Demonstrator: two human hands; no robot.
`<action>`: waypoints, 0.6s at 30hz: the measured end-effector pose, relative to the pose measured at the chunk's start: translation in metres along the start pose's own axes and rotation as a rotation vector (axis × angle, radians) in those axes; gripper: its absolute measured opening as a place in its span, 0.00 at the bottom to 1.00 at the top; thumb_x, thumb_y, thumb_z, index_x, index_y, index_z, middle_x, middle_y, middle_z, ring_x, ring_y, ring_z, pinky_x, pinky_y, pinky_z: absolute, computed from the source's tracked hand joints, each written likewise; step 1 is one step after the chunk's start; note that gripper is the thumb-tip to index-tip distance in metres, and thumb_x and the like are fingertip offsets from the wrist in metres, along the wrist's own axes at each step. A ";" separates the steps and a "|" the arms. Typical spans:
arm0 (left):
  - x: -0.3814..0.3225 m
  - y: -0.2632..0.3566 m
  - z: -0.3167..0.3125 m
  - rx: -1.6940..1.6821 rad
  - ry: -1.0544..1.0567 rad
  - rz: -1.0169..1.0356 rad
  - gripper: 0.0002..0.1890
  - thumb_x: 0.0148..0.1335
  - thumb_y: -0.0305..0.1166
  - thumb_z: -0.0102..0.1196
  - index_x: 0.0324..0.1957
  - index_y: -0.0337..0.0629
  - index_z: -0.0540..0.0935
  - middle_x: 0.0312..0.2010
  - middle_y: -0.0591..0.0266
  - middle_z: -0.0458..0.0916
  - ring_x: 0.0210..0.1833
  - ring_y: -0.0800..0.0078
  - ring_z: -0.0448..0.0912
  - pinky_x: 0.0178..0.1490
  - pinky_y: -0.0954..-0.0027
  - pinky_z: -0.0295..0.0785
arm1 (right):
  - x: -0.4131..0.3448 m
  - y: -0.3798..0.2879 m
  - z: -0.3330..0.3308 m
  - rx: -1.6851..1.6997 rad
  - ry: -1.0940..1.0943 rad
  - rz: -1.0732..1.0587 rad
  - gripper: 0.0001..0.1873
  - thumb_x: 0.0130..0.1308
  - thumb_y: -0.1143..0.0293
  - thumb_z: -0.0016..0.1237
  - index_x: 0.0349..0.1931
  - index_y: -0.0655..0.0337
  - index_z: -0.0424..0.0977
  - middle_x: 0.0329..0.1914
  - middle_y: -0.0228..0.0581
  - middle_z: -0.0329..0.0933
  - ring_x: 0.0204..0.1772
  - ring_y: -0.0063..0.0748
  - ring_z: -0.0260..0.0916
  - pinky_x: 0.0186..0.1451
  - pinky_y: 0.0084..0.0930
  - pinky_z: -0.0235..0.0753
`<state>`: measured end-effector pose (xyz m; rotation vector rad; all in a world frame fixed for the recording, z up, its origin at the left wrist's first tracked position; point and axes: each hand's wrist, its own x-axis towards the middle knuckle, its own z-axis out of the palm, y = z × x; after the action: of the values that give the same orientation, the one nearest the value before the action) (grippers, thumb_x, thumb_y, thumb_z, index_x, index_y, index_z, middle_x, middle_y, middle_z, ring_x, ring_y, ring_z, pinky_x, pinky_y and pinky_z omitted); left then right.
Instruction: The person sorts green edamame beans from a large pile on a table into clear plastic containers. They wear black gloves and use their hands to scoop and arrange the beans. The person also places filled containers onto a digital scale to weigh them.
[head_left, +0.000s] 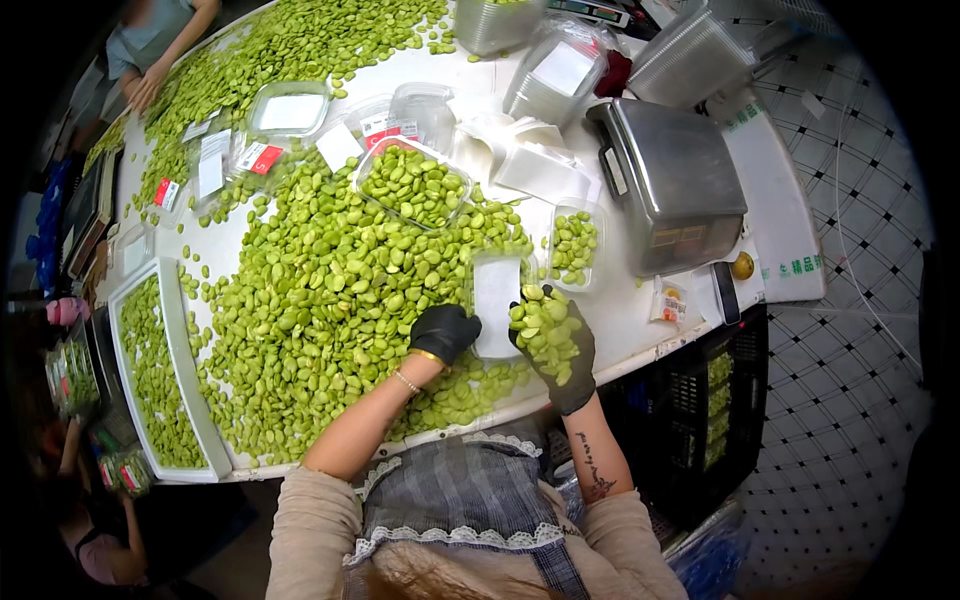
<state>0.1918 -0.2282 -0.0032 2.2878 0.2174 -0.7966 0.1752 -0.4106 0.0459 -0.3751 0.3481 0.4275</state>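
Observation:
My right hand (574, 367), in a black glove, cups a heap of shelled green broad beans (549, 330) at the right side of a clear plastic tray (496, 307). A white absorbent pad lines that tray, and no beans lie on the pad. My left hand (446, 335), gloved in black too, grips the tray's left edge; its fingertips are partly hidden. Under and left of the tray spreads a large pile of broad beans (322, 300). A filled tray (412, 186) rests on the pile, and a partly filled tray (574, 247) sits right of my hands.
A stainless steel box (675, 180) stands at right beside stacked clear trays (559, 71) and white pads (544, 169). Labelled lids (262, 157) lie at the back left. A white-framed tray of beans (217, 450) borders the left. A co-worker's arms (161, 75) reach over the far beans.

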 end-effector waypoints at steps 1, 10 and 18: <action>-0.009 -0.005 0.000 0.010 -0.024 -0.015 0.20 0.46 0.47 0.49 0.26 0.39 0.82 0.27 0.47 0.79 0.32 0.52 0.77 0.39 0.60 0.71 | 0.001 0.003 0.001 -0.098 0.041 -0.040 0.21 0.69 0.60 0.27 0.54 0.65 0.61 0.52 0.44 0.67 0.53 0.40 0.67 0.56 0.33 0.68; -0.030 -0.024 0.009 -0.044 0.047 -0.057 0.18 0.47 0.48 0.49 0.23 0.43 0.82 0.24 0.50 0.79 0.30 0.53 0.77 0.38 0.61 0.72 | 0.007 0.043 -0.023 -0.543 0.190 -0.407 0.19 0.63 0.68 0.39 0.52 0.70 0.64 0.54 0.46 0.67 0.56 0.37 0.65 0.61 0.33 0.62; -0.032 -0.028 0.007 -0.041 -0.009 -0.033 0.22 0.49 0.52 0.49 0.27 0.42 0.82 0.26 0.50 0.79 0.31 0.53 0.77 0.39 0.61 0.71 | 0.005 0.017 -0.042 -0.258 0.233 -0.330 0.20 0.61 0.70 0.38 0.52 0.71 0.63 0.58 0.53 0.62 0.60 0.51 0.59 0.66 0.47 0.54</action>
<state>0.1528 -0.2102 -0.0041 2.2467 0.2655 -0.8121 0.1615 -0.4124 0.0025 -0.7260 0.4501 0.1030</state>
